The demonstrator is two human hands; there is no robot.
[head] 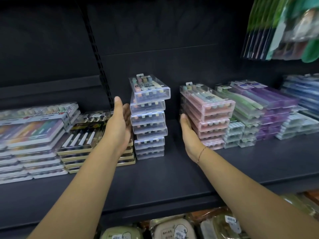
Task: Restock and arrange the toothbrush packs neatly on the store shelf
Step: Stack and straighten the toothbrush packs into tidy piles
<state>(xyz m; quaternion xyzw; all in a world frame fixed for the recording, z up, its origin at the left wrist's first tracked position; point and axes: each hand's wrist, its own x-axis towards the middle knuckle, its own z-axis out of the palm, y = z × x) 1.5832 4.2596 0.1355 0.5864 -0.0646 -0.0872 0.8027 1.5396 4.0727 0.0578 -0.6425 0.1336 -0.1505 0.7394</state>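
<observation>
Bare forearms (77, 183) cross the shelf (172, 178) front edge. The left hand (120, 123), fingers straight and together, flanks the clear stack (149, 118). The right hand (187, 133), fingers together, touches the pink stack (210, 118).

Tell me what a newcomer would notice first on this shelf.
The tall stack of clear plastic toothbrush packs at the centre of the dark shelf stands out, with its top pack skewed off the pile. The open left hand is beside the stack's left face. The open right hand is at the left edge of the lower stack of pink-tinted packs, with bare shelf between the two stacks.
</observation>
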